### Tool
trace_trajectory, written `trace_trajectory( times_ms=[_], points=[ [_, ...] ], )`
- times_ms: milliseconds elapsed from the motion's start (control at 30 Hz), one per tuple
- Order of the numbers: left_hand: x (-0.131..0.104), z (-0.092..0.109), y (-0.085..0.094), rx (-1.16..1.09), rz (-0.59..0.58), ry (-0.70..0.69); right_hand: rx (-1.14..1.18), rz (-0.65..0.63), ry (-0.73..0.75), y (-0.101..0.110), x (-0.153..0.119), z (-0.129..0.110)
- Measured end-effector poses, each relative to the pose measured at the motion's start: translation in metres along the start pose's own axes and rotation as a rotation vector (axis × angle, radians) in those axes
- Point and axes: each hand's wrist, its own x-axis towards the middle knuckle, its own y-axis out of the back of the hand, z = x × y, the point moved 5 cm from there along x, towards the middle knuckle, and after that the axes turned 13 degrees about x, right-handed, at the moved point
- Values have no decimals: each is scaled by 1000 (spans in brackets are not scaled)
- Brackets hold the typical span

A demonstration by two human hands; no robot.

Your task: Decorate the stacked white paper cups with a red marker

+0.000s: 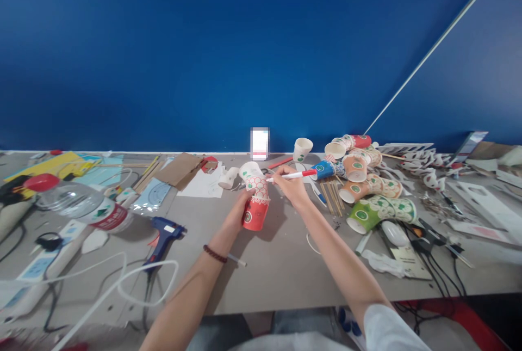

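Note:
Joined paper cups (256, 214) with a red end and a white part patterned in red scales are held by my left hand (243, 205), its fingers wrapped round the side. My right hand (289, 181) grips a red and white marker pen (299, 174). The pen's tip is at the right edge of the patterned white part; whether it touches cannot be made out. Left of the held cups lies a small white cup (229, 177) on its side. Behind my right hand a plain white paper cup (303, 149) stands slightly tilted.
Several decorated cup chains, including a green one (365, 215) and a blue one (325, 169), lie to the right by wooden sticks (331, 197). On the left are a blue glue gun (165, 239), a large bottle (81, 207), a power strip (44, 269) and loose white cable. A lit phone (260, 143) leans against the blue wall.

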Motion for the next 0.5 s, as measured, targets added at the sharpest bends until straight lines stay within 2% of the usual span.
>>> trace_trajectory(
  times_ms=[500],
  points=[
    [3,-2,2,-3,-10,-11,11,-10,-18,-1,1,1]
  ],
)
